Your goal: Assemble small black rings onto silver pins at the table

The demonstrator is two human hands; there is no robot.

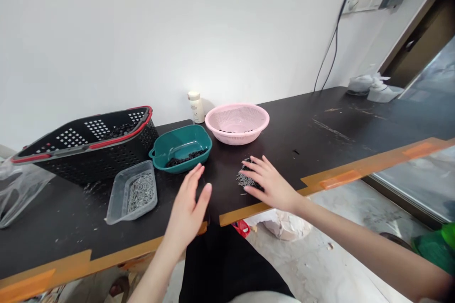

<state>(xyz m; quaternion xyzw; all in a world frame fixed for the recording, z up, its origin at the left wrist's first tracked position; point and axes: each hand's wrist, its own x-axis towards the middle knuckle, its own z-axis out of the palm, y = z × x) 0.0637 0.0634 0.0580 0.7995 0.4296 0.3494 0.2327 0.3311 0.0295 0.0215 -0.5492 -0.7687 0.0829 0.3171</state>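
Covering part of a small heap of grey striped seeds (245, 180) on the dark counter (302, 137), the right hand (272, 184) lies palm down, its grip spread wide, with nothing held that shows. The left hand (186, 206) hovers open and empty between the heap and a clear plastic tray (114, 203) of more grey seeds. Nearby, a teal dish (180, 139) holds dark seeds (186, 157), and a pink strainer (237, 123) stands behind it. A black basket (85, 144) with a red rim sits tilted at the left, and a white bottle (196, 107) stands by the wall.
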